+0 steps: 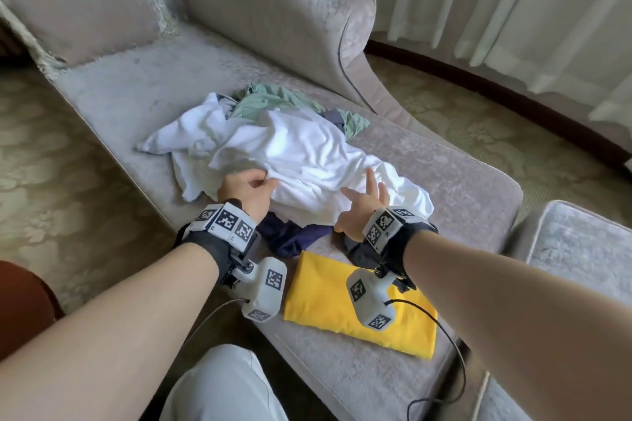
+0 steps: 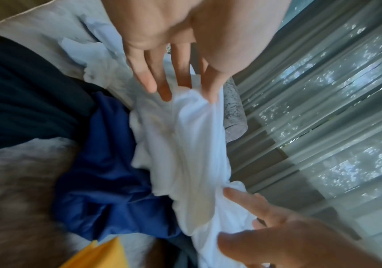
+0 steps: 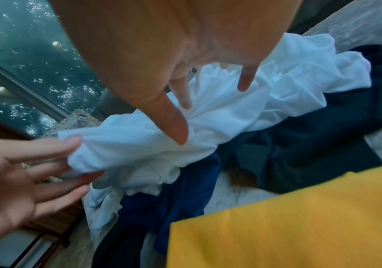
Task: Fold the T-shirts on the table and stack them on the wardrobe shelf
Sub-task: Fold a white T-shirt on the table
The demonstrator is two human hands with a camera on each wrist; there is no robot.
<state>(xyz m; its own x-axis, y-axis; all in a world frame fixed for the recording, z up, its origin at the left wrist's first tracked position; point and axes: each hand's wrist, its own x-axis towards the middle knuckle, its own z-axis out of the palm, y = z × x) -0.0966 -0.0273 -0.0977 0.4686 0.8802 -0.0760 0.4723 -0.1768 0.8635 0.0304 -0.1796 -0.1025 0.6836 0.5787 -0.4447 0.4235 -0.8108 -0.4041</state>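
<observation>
Chaise seat (image 1: 455,181), grey plush, beside curtains (image 1: 513,10); patterned carpet around. White T-shirt (image 1: 307,154) tops the heap directly ahead of my hands, its long axis running left to right between them. My left hand (image 1: 244,190) pinches its near edge; my right hand (image 1: 362,205), equally near, is spread with straight fingers at the cloth. Folded yellow shirt (image 1: 325,304) lies nearest me.
</observation>
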